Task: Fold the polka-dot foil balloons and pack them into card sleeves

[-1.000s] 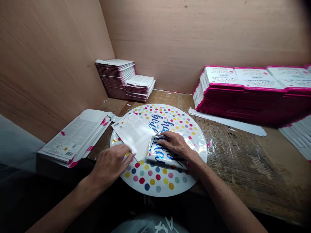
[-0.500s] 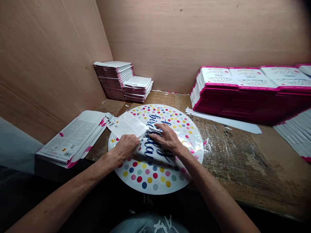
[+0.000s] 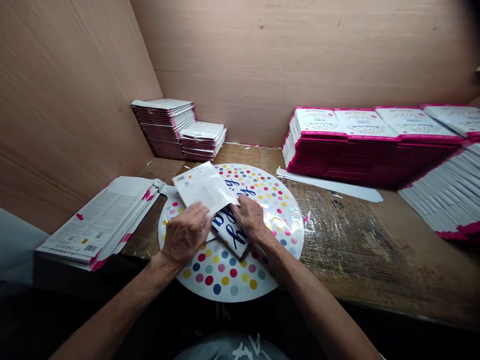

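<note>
A round foil balloon (image 3: 221,275) with coloured polka dots and blue script lies flat on the table, its middle folded into a shiny strip (image 3: 228,232). A white printed paper card (image 3: 202,186) rests across the balloon's far left side, its lower edge tucked under my left hand (image 3: 185,235). My left hand grips that card where it meets the fold. My right hand (image 3: 249,217) presses on the folded foil with its fingers closed over it, right beside the card.
Pink-edged packs stand in large stacks (image 3: 367,145) at the right, with white-edged packs (image 3: 446,190) below them. Smaller stacks (image 3: 165,125) sit in the back corner, and a white-edged pile (image 3: 101,220) lies left. Plywood walls (image 3: 75,100) enclose the plastic-covered table (image 3: 345,240).
The folded foil strip is shorter and narrower, and the card now sits higher and more tilted. My hands have drawn closer together. The view has shifted slightly left.
</note>
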The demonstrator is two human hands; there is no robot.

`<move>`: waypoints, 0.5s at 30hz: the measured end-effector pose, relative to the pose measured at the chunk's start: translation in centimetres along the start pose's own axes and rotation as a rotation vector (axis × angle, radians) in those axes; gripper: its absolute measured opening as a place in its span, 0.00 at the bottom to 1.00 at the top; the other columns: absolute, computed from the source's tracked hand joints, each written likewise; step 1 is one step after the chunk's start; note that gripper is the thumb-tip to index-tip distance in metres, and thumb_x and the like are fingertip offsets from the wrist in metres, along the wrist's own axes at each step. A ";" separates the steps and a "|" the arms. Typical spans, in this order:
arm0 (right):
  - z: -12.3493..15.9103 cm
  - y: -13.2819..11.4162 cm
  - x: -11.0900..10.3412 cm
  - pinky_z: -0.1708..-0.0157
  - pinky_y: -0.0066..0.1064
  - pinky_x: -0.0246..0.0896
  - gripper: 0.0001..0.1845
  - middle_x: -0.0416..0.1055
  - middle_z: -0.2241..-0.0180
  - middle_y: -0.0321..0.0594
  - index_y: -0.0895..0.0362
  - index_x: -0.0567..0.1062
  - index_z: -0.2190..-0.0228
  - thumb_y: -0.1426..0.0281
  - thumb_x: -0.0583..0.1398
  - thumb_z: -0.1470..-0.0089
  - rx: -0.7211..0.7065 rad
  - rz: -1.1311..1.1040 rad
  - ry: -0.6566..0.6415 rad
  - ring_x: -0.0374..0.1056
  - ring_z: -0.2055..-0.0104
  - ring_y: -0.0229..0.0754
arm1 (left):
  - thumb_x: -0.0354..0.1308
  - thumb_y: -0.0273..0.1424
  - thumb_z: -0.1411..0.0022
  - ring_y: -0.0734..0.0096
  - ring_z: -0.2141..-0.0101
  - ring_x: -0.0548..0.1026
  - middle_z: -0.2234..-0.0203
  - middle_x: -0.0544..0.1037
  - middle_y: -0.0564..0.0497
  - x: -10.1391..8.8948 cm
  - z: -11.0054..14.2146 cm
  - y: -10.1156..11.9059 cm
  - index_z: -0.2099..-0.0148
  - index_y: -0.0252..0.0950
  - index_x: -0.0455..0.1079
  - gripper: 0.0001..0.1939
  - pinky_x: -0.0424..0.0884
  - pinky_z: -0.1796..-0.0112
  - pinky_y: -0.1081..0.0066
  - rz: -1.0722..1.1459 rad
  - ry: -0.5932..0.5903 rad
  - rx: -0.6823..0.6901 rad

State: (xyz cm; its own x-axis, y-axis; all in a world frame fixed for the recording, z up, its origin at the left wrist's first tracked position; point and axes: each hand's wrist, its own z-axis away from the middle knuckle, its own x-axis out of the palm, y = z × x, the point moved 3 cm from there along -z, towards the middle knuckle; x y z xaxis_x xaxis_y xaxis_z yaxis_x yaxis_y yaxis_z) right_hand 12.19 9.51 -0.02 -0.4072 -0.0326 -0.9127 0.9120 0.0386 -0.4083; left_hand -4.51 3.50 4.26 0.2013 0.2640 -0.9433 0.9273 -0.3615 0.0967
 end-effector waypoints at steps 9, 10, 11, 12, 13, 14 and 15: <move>4.4 0.9 -1.6 0.45 0.44 0.62 0.38 0.63 0.41 0.56 0.61 0.62 0.41 0.52 0.60 0.45 -0.353 -0.335 0.198 0.62 0.40 0.54 | 0.64 0.43 0.46 0.56 0.58 0.79 0.57 0.80 0.40 5.1 1.2 0.8 0.52 0.31 0.70 0.25 0.76 0.58 0.61 1.199 0.368 -0.775; 6.0 1.0 -1.5 0.40 0.48 0.57 0.45 0.55 0.35 0.58 0.62 0.56 0.37 0.52 0.63 0.47 -0.474 -0.285 0.237 0.53 0.34 0.57 | 0.64 0.44 0.46 0.56 0.58 0.79 0.57 0.80 0.40 5.1 1.3 0.9 0.53 0.31 0.70 0.25 0.75 0.58 0.62 1.234 0.398 -0.778; 7.6 1.2 -1.3 0.37 0.51 0.53 0.48 0.49 0.33 0.58 0.62 0.52 0.34 0.54 0.63 0.47 -0.593 -0.220 0.247 0.47 0.32 0.58 | 0.65 0.44 0.47 0.56 0.58 0.79 0.57 0.80 0.40 5.0 1.3 1.2 0.52 0.31 0.71 0.26 0.75 0.57 0.62 1.256 0.399 -0.760; 9.0 1.5 -1.1 0.36 0.53 0.51 0.45 0.49 0.33 0.57 0.60 0.50 0.33 0.59 0.62 0.44 -0.679 -0.164 0.282 0.46 0.31 0.57 | 0.65 0.45 0.48 0.56 0.57 0.78 0.56 0.80 0.41 4.7 1.5 1.5 0.52 0.32 0.71 0.27 0.75 0.57 0.62 1.284 0.367 -0.725; 10.2 1.8 -0.8 0.36 0.53 0.52 0.40 0.52 0.34 0.56 0.58 0.50 0.33 0.64 0.58 0.40 -0.745 -0.128 0.315 0.47 0.31 0.55 | 0.65 0.47 0.48 0.55 0.56 0.78 0.56 0.80 0.41 4.3 1.6 1.8 0.51 0.33 0.71 0.29 0.74 0.56 0.62 1.332 0.302 -0.673; 11.2 2.2 -0.7 0.37 0.52 0.54 0.36 0.55 0.35 0.54 0.57 0.49 0.32 0.70 0.55 0.38 -0.785 -0.119 0.356 0.50 0.32 0.53 | 0.63 0.51 0.48 0.54 0.56 0.78 0.56 0.80 0.42 4.0 1.8 2.3 0.49 0.34 0.71 0.31 0.74 0.55 0.61 1.397 0.218 -0.611; 11.8 2.5 -0.6 0.38 0.50 0.57 0.34 0.59 0.36 0.52 0.55 0.49 0.32 0.74 0.51 0.37 -0.810 -0.130 0.394 0.53 0.33 0.51 | 0.59 0.57 0.47 0.53 0.55 0.78 0.55 0.80 0.41 3.6 1.9 2.6 0.48 0.35 0.70 0.35 0.74 0.54 0.59 1.463 0.134 -0.553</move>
State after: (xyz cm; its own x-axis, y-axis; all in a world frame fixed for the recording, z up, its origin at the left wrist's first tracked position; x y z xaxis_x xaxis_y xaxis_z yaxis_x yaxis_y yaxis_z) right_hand 15.29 -2.12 -0.28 -0.6274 0.2520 -0.7368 0.6052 0.7531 -0.2578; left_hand -1.97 1.77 0.50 0.9920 0.0761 0.1004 -0.0997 -0.0130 0.9949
